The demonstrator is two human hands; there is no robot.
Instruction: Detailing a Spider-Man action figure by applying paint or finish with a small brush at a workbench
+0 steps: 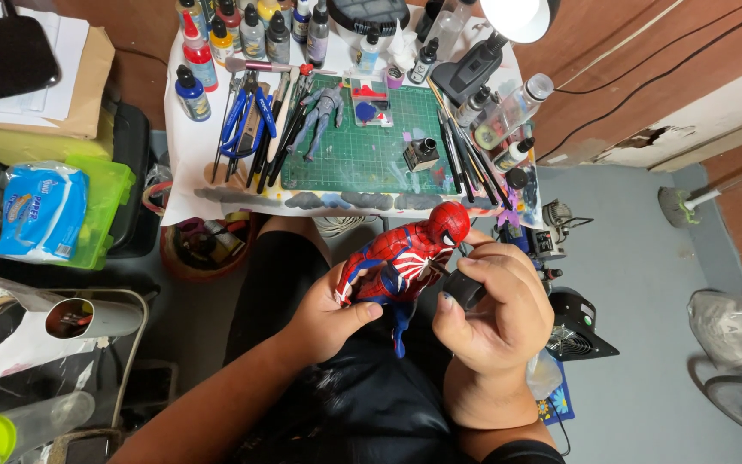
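Observation:
My left hand (330,320) grips a red and blue superhero action figure (405,258) around its body and legs, holding it over my lap. The figure's red masked head points up and right. My right hand (495,308) is closed around a small black cylindrical tool (465,290), held against the figure's chest. A grey unpainted figure (321,113) lies on the green cutting mat (388,155) of the small table ahead.
Paint bottles (242,34), pliers, brushes (461,150) and a desk lamp (508,26) crowd the white table. A tissue pack (38,210) on a green box sits left. A small black fan (579,325) and a compressor stand on the grey floor at right.

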